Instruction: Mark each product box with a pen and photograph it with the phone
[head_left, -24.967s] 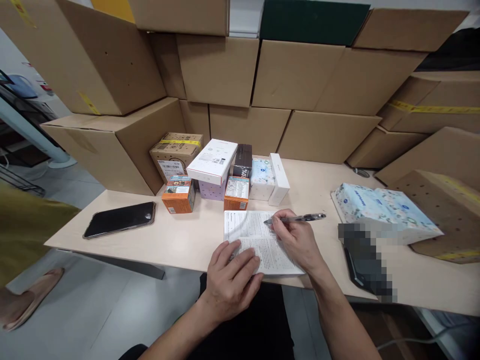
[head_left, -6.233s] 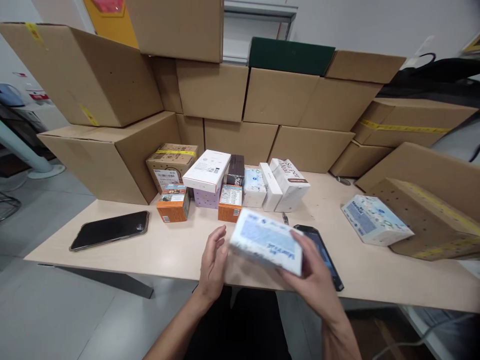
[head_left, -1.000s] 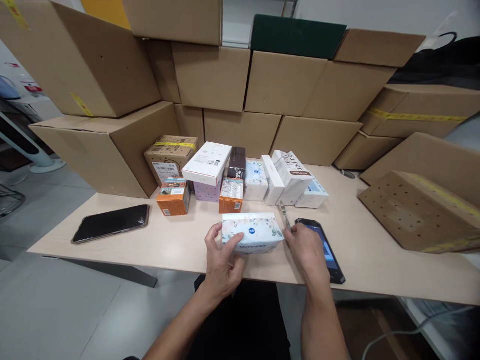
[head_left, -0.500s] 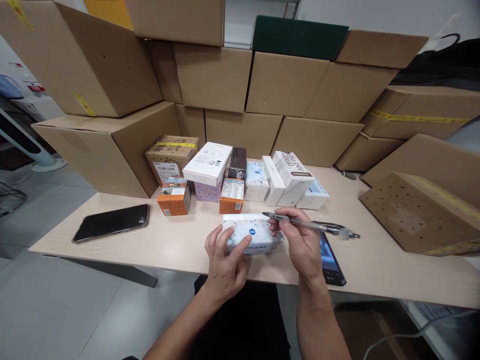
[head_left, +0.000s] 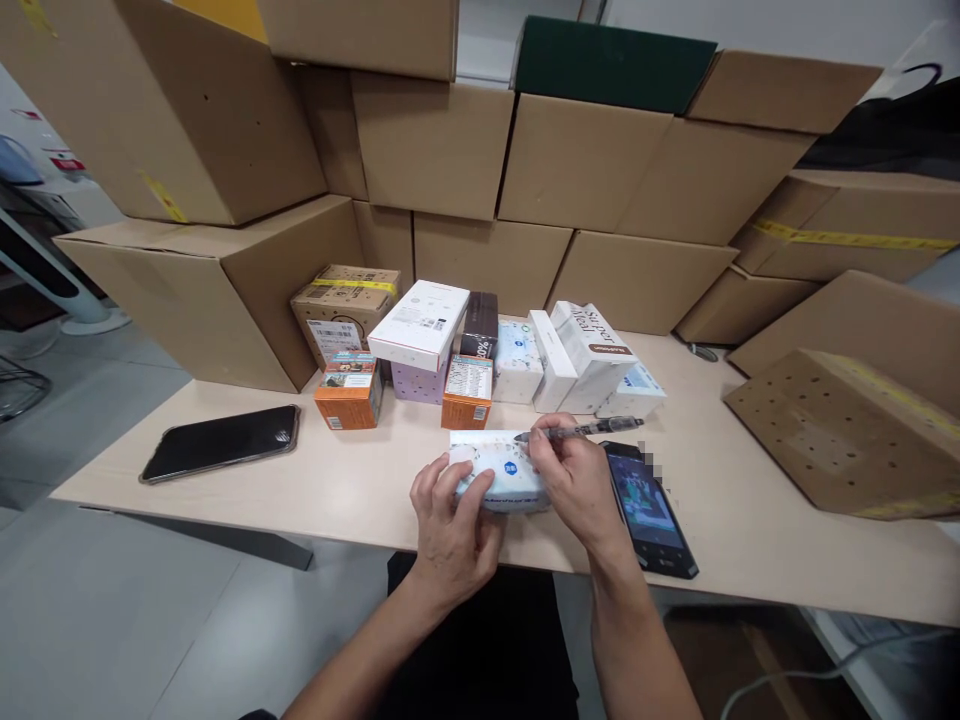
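A pale blue-and-white tissue pack with a blue badge lies near the front edge of the table. My left hand grips its left end, fingers over the top. In my right hand is a dark pen, pinched between thumb and fingers. The pen's tip is at the pack's upper face; whether it touches is hard to tell. Just right of that hand lies a phone with its screen lit.
A dark-screened phone lies on the left of the table. Behind the pack stand two orange boxes, a white box, a Super Meal box and a similar tissue pack. Cardboard cartons wall the back and sides.
My right hand has moved left with the pen, bringing its tip over the pack. More of the lit phone now shows. My left hand keeps its grip.
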